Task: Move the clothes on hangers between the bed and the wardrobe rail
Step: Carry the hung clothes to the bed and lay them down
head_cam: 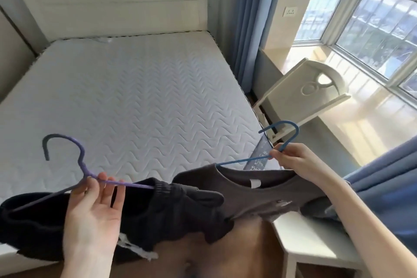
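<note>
My left hand (94,207) is palm-up with the fingers loosely curled, and the purple hanger (83,171) rests across my fingertips just below its hook: a light cradle more than a clench. The black garment (158,205) droops from that hanger in a bunched heap below my palm, its lower edge over the near edge of the bed (126,88). My right hand (291,160) is pinched shut on the neck of the blue hanger (279,137), thumb and fingers closed where the hook meets the shoulder wire. The dark grey T-shirt (259,192) hangs from it with its collar and white label facing up, off the bed's near right corner and above the white side table (316,246).

Both pieces are soft and light, I would judge, and the thin hangers are the only stiff parts, so the neck under each hook is the place to hold. The black piece looks heavier and unevenly hung, so it could slide along the wire if I tilt it.

The bare quilted mattress spreads away beyond both hangers to the cream headboard (108,0). Right of the bed stand blue curtains (250,18), a white chair (302,95) and a bright window (372,18). No wardrobe rail is in view.
</note>
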